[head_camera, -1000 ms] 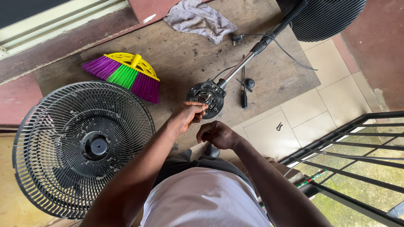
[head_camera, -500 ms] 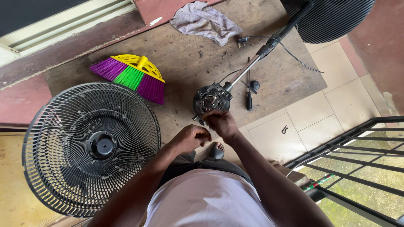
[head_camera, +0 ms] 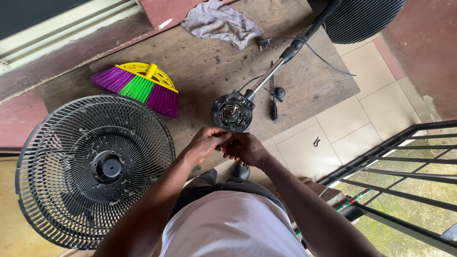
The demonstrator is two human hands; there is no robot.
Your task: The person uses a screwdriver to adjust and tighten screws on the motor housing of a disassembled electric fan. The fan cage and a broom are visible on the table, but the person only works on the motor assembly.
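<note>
My left hand [head_camera: 203,143] and right hand [head_camera: 247,149] meet fingertip to fingertip just below the fan motor head [head_camera: 232,111]; fingers curled, pinching something too small to make out. Motor head lies face-up on the wooden board [head_camera: 200,66], still on its pole [head_camera: 279,64]. Judged heavy and rigid, exposed parts delicate: grip by the round casing rim, not the centre. Screwdriver [head_camera: 273,102] just right of the motor head; fan grille [head_camera: 93,167] well left of it; broom head [head_camera: 139,87] up-left; rag [head_camera: 221,23] beyond
</note>
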